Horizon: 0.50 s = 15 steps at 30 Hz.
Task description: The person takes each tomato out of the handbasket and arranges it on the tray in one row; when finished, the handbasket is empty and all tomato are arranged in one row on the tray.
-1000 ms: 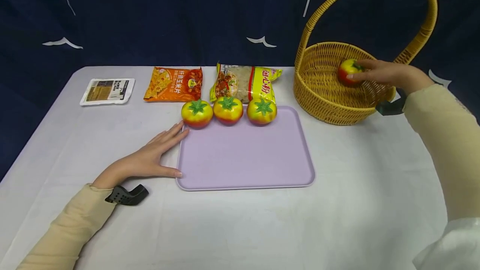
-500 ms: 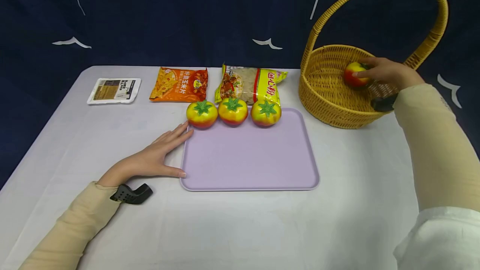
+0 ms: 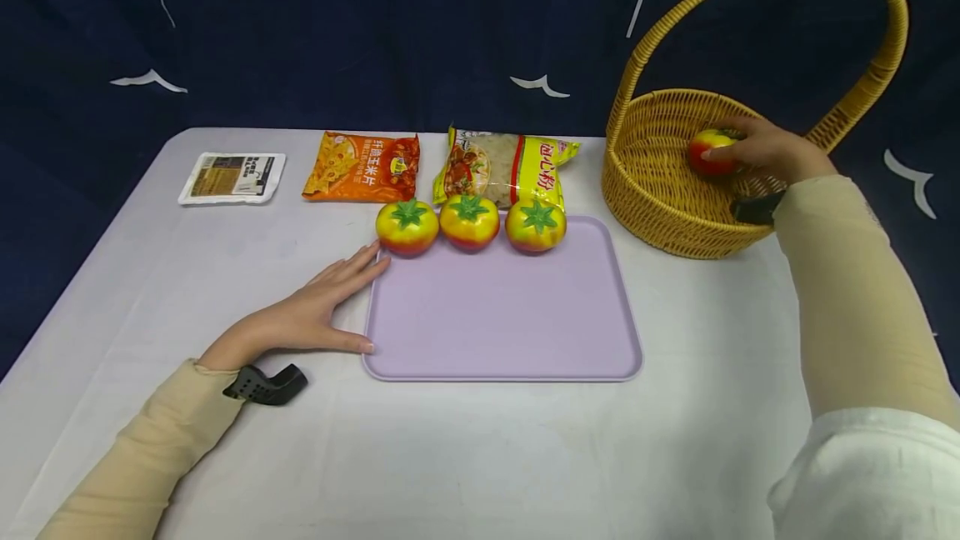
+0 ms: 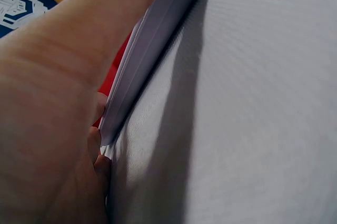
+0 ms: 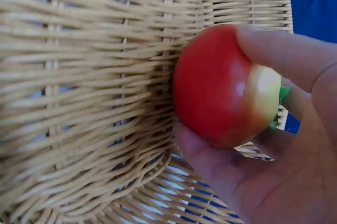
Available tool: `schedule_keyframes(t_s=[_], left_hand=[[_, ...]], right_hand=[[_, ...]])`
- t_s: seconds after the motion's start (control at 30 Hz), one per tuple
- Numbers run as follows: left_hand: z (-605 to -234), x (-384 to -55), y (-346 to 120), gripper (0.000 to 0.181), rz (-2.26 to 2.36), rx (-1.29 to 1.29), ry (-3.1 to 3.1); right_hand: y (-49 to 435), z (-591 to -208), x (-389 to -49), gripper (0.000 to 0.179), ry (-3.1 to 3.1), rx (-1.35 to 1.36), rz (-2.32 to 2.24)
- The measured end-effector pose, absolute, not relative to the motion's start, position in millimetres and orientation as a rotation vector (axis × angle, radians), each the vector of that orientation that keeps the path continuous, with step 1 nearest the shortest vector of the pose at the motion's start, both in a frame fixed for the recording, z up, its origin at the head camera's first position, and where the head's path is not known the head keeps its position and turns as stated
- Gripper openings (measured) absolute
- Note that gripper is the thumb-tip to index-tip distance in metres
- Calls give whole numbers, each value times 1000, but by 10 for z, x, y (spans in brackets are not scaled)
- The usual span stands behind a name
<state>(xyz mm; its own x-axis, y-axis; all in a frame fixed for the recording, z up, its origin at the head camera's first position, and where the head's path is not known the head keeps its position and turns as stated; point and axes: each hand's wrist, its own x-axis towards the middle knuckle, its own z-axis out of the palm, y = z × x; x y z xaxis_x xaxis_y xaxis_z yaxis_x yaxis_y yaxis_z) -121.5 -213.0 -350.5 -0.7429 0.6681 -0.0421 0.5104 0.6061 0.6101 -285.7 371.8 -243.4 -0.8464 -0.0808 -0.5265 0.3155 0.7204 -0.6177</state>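
Note:
Inside the wicker basket (image 3: 675, 227), my right hand (image 3: 772, 148) grips a red and yellow toy tomato (image 5: 213, 87) between thumb and fingers. In the right wrist view the tomato is close to the woven wicker. My left hand (image 3: 307, 315) lies with fingers spread at the left edge of the lilac tray (image 3: 502, 315), its fingertips and thumb touching the rim. Along the tray's back edge sit a left tomato (image 3: 407, 230), a middle tomato (image 3: 469, 225) and a right tomato (image 3: 536, 227), green leaves up.
Behind the tray lie an orange snack bag (image 3: 363, 167) and a yellow noodle bag (image 3: 502, 169). A flat white packet (image 3: 232, 179) is at the back left. The basket's tall handle (image 3: 888, 48) arches over my right hand. A dark cloth (image 3: 360, 40) hangs behind the table.
The head view has shifted slightly, so the table things appear a little further right. My right forearm has swung inward while its hand keeps hold of the tomato in the basket. My left hand stays at the tray.

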Motion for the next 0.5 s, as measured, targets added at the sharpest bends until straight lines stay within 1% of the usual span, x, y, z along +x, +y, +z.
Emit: schedule_keyframes(t_s=[0.17,0.27,0.4,0.5], left_hand=[[-3499,-1217,-2126,103,851,961,2562],[-3495,-1218,-2128,103,846,954,2560],[-3493,-1219,-2129,104,841,950,2562],[-3485,-1213,-2127,104,841,952,2562]], right_hand=[[3640,-2324,-2793,84,2508,57,-896],[3516,-2194,-2676,80,2607,-5,-940],[3281,-2036,-2393,68,2687,-88,-1113],[3053,-2019,-2117,64,2708,-220,-1269]])
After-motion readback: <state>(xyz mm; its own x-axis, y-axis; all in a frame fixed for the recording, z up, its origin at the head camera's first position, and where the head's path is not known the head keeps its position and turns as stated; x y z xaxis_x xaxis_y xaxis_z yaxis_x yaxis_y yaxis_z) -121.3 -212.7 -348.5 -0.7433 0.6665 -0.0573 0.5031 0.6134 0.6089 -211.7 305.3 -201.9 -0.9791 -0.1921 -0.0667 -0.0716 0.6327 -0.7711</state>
